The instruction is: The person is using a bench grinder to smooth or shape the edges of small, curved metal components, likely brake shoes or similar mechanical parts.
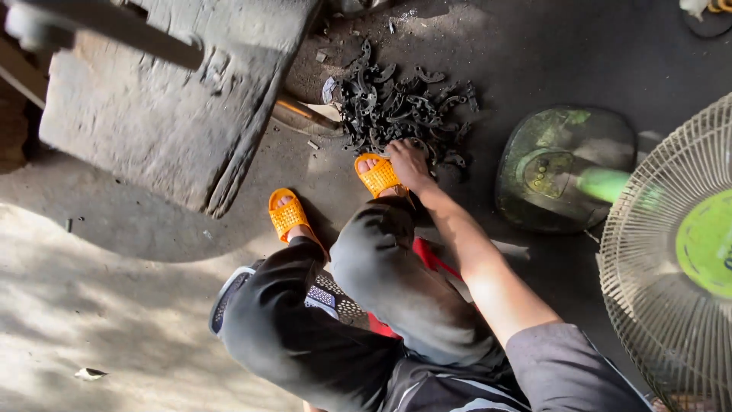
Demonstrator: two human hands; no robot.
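My right hand (409, 162) reaches down to the near edge of a pile of dark curved metal pieces (400, 103) on the ground, fingers bent onto them just past my right foot. Whether the fingers hold a piece cannot be told. My feet wear orange slippers (288, 215), the other slipper (379, 176) right beside the hand. My legs in dark trousers (374, 267) fill the middle. My left hand is not visible.
A thick grey stone slab (164, 99) lies at upper left with a wooden handle (301, 114) by its edge. A standing fan's cage (671, 252) and green base (560, 164) are at right. A red stool (427, 255) is under me.
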